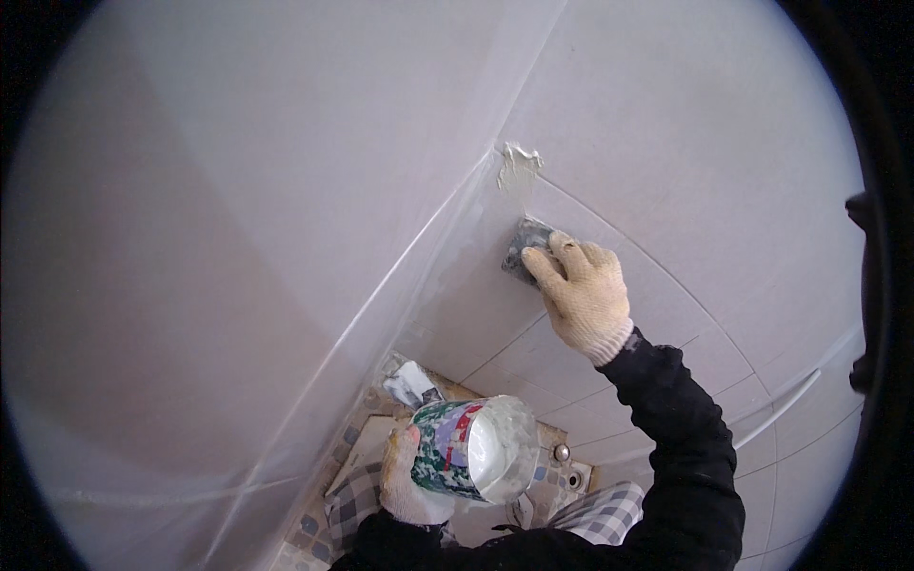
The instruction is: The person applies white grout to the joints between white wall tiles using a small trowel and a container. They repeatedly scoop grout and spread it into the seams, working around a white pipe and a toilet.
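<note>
I'm in a tiled room under finishing work, perhaps a bathroom, though I can't tell for sure. Large pale tiles face the right wall [666, 143], which meets the left wall [238, 190] in a corner. The floor [309, 526] is patterned; a paste bucket [440, 457] and wall smear [520, 169] mark building work.

A shiny round knob [562, 452] shows near patterned floor tiles [309, 525].

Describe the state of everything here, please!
Bucket: open, smeared outside, containing white paste.
Left gloved hand: holding the bucket.
Right gloved hand: gripping the scraper.
Flat scraper: smeared, at the wall.
Wall paste patch: uneven, ragged-edged.
</note>
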{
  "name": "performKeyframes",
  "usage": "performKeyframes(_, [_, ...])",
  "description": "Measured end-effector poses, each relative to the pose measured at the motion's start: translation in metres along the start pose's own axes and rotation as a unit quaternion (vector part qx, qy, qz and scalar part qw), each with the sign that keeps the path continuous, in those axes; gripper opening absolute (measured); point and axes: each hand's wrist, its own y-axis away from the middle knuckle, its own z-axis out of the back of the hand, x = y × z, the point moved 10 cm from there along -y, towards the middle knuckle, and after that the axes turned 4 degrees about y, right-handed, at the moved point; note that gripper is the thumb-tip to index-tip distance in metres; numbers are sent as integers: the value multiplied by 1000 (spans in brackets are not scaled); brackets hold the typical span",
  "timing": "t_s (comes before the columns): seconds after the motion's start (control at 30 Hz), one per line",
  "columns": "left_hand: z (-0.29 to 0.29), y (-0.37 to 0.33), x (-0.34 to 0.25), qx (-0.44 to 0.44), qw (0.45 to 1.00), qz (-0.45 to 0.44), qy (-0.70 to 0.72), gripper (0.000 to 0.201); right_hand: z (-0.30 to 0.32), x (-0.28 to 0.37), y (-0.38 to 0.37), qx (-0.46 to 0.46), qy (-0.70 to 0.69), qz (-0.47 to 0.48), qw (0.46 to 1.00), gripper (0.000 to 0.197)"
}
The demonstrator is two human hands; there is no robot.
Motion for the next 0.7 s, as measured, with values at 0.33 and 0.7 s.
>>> performKeyframes(0.33, [1,-10,7,8,998,32,59,67,34,-43,-67,-79,25,45,996,50])
performKeyframes(0.7, [3,-17,6,-54,998,-12,0,77,3,-48,-25,67,-63,51,994,44])
